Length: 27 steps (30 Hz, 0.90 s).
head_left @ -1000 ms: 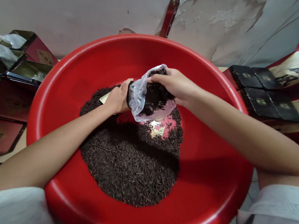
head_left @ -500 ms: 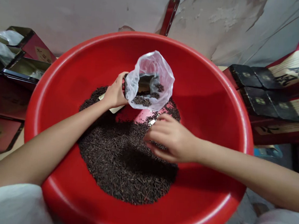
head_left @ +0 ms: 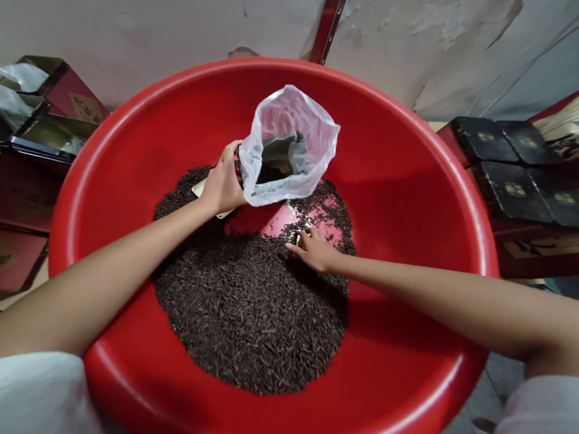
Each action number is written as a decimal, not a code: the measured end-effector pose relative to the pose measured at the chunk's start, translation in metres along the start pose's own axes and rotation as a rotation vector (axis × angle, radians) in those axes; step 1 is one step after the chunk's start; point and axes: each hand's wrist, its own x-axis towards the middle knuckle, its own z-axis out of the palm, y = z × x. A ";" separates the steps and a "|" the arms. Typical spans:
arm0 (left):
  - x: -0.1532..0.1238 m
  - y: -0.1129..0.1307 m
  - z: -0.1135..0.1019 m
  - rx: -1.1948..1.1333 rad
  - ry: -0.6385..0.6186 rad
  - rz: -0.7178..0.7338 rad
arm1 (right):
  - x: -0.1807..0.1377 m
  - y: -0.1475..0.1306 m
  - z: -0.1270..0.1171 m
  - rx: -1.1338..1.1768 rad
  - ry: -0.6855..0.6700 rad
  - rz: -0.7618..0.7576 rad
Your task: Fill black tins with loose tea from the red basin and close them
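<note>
Inside one red basin (head_left: 422, 187): one bag (head_left: 296, 137), two hands.

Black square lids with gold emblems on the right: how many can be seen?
4, in a two-by-two block right of the red plastic basin: back-left, back-right, front-left, front-right. More may be hidden.

Glossy plastic basin (head_left: 408, 360), thin clear plastic bag (head_left: 297, 124)

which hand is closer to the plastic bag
Left. The left hand grips the container lined with the plastic bag, touching it; the right hand rests lower on the tea leaves, apart from it.
</note>
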 end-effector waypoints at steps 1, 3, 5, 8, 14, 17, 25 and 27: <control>-0.001 0.003 -0.001 0.010 0.020 -0.033 | -0.001 -0.002 0.007 0.022 0.005 0.007; -0.001 0.007 -0.002 0.035 0.000 -0.037 | -0.002 -0.011 0.021 0.076 -0.006 -0.009; -0.001 0.007 -0.001 0.057 -0.071 0.030 | 0.000 -0.022 0.034 0.120 -0.011 -0.087; -0.001 0.005 0.000 0.044 -0.095 0.086 | 0.008 -0.040 0.045 0.165 -0.002 -0.270; 0.001 0.003 0.001 0.049 -0.062 0.103 | 0.008 -0.071 0.037 0.539 -0.255 -0.540; 0.002 0.005 -0.001 0.059 -0.075 0.083 | -0.004 -0.081 0.023 0.552 -0.387 -0.582; 0.001 0.004 -0.002 0.111 -0.101 0.080 | -0.035 -0.079 0.020 0.770 -0.434 -0.409; 0.001 0.002 -0.002 0.127 -0.103 0.114 | -0.042 -0.077 0.021 0.839 -0.429 -0.346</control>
